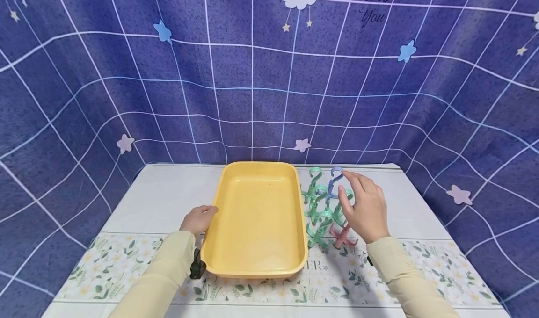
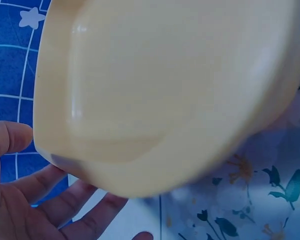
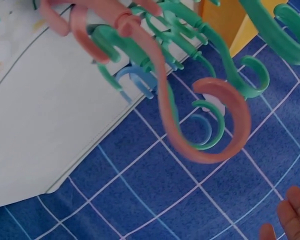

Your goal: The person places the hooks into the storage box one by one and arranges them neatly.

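Observation:
A large yellow plastic tray [image 1: 260,168] sits on the table, its inside bare. My left hand [image 1: 199,220] is at the tray's left rim; in the left wrist view its fingers [image 2: 75,200] lie along the outer wall, the thumb raised beside the rim. To the right of the tray stand several plastic multi-prong hanging hooks. They include green hooks [image 1: 312,191], a blue hook [image 1: 330,187] at the back and a red hook [image 1: 342,238] at the front. Above them hovers my right hand [image 1: 365,205], fingers spread and holding nothing, partly covering the hooks beneath.
A white cloth with a floral band [image 1: 248,290] covers the table. Behind and at both sides hangs a blue curtain [image 1: 269,107] with a white grid and stars. A black wrist strap mount [image 1: 197,265] is on the left wrist, close to the tray.

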Tool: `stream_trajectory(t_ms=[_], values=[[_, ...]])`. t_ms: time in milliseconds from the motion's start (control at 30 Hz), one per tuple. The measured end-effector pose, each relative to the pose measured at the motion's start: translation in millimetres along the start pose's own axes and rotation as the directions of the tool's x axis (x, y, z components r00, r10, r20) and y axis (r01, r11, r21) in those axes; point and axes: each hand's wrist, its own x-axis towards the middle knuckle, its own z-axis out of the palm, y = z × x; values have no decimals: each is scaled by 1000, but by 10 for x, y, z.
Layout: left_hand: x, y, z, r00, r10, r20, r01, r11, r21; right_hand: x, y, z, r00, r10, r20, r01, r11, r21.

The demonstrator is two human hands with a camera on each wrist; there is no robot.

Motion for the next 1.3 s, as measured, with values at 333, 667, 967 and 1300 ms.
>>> stream_trajectory(t_ms=[333, 667, 967, 1300], values=[[-14, -120, 24, 999, 48, 26, -46, 998, -47, -50, 65, -37, 1000, 28, 6, -28, 1000, 1], [10, -270, 71, 996, 25, 84, -13, 989, -144, -113, 168, -113, 996, 85, 20, -86, 993, 76], [-17, -284, 73, 992, 15, 128, 9, 982, -190, -157, 306, -202, 993, 100, 70, -111, 979, 173], [-22, -304, 88, 988, -4, 155, 39, 973, -229, -227, 405, -271, 982, 113, 150, -141, 972, 190]])
